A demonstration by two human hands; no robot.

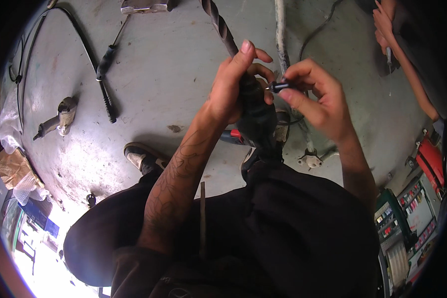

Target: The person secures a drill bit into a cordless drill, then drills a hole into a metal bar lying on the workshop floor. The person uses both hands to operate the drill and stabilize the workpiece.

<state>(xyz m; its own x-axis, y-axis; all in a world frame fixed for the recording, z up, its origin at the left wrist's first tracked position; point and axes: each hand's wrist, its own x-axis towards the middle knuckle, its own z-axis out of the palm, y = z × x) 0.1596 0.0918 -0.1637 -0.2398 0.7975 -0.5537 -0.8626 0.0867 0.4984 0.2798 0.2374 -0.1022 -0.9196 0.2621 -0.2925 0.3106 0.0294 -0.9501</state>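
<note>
A dark rotary hammer drill point(257, 116) stands upright between my legs, with a long spiral drill bit point(217, 22) pointing up and away. My left hand point(228, 87) is closed around its front end near the base of the bit, thumb raised alongside. Just right of it, my right hand point(323, 99) pinches a small dark pen-like tool point(281, 87) between thumb and fingers. That tool's metal tip points left toward the drill's front end; whether the two touch I cannot tell. The drill's lower body is partly hidden by my legs.
On the grey floor at left lie a black-handled screwdriver point(106, 62), a black cable point(87, 42) and a grey tool part point(59, 119). A whitish rod point(281, 35) lies beyond my right hand. Another person's hand point(384, 27) is at upper right; a green case point(397, 218) sits lower right.
</note>
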